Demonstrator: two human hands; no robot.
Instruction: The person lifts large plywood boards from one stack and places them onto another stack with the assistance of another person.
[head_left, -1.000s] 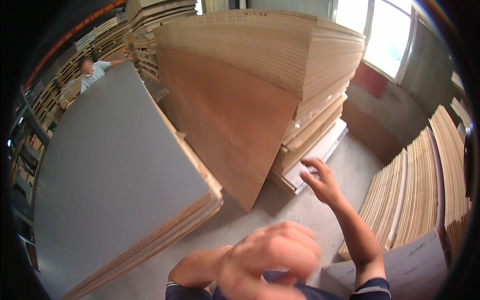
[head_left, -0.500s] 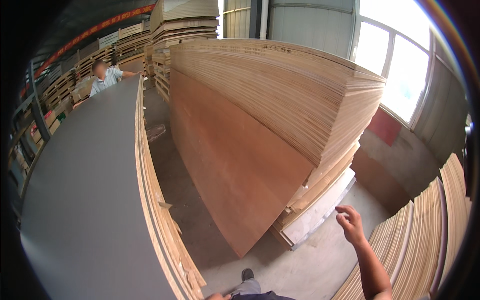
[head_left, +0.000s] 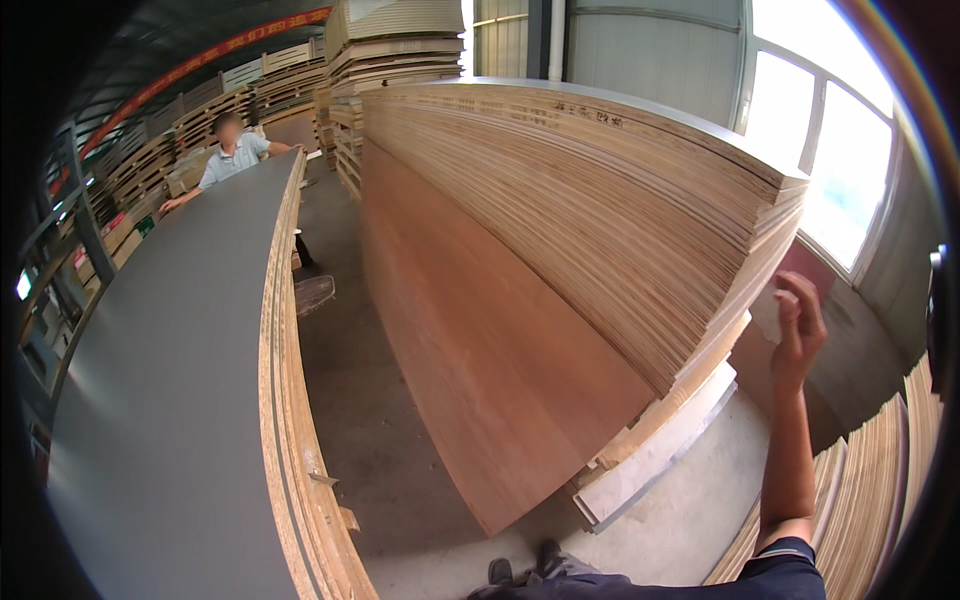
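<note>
My right hand [head_left: 799, 325] is raised beside the near right corner of a tall stack of wooden panels [head_left: 600, 210]. Its fingers are loosely bent and apart, with nothing in them, and a small gap seems to separate it from the panel edges. A reddish-brown sheet [head_left: 480, 350] leans at a slant against the stack's left side. To my left lies a wide dark grey panel [head_left: 180, 390] on top of several boards with rough, splintered edges [head_left: 300, 470]. My left hand is out of view.
At the grey panel's far end stands another person [head_left: 237, 155], both hands at its edges. Stacked boards [head_left: 860, 490] fill the lower right. Concrete floor [head_left: 390, 440] runs between the two piles. Windows [head_left: 815, 140] are at the right; more stacked wood [head_left: 390, 50] is behind.
My right hand has risen from low near the floor to the stack's upper right corner. The view has shifted, and my left hand, partly visible at the lower edge before, has left it.
</note>
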